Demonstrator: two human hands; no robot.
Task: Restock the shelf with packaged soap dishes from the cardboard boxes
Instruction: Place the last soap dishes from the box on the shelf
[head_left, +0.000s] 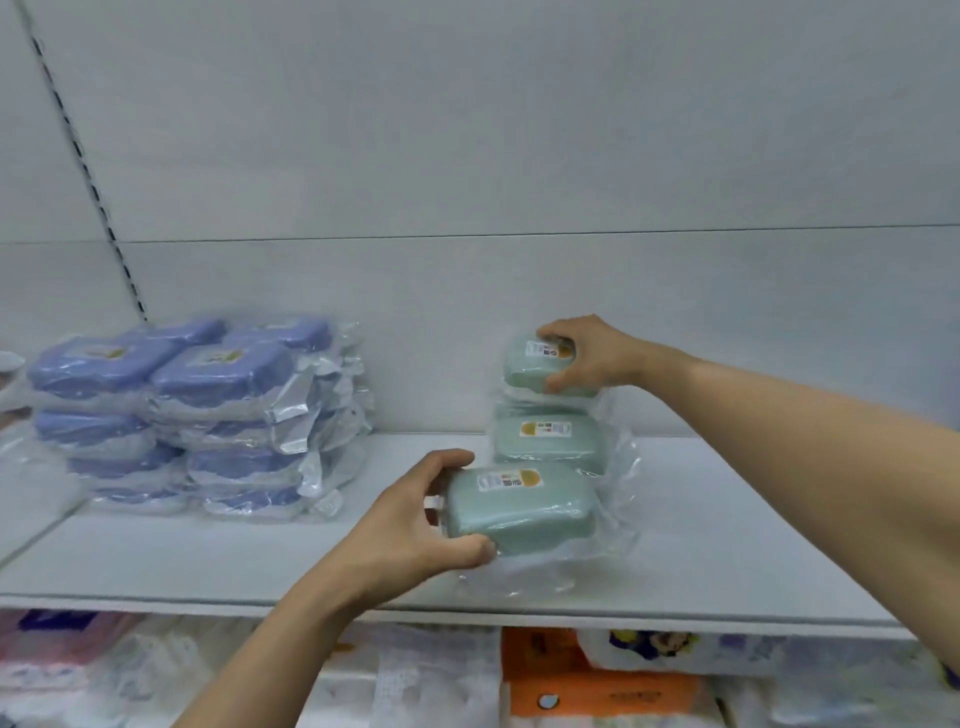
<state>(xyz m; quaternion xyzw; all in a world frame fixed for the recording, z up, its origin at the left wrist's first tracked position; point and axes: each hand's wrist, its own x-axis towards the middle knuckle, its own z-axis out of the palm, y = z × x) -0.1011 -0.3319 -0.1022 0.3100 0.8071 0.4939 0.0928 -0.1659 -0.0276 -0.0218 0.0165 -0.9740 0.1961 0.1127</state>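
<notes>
Two green packaged soap dishes are being set on the white shelf (727, 519): the front dish (519, 506) sits low near the shelf edge, the left hand (410, 525) pinching its end; the top dish (535, 364) caps a green stack (550, 441), the right hand's (592, 356) grip curled round it. Square the top dish before letting go, as slippery wrap may slide.

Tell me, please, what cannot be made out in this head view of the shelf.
- Label text on the green soap dishes: too small and blurred.
- Cardboard boxes: out of frame.
- Goods on the lower shelf: blurred, cut off by the bottom edge.
- Back of the blue stack: hidden by wrap.
</notes>
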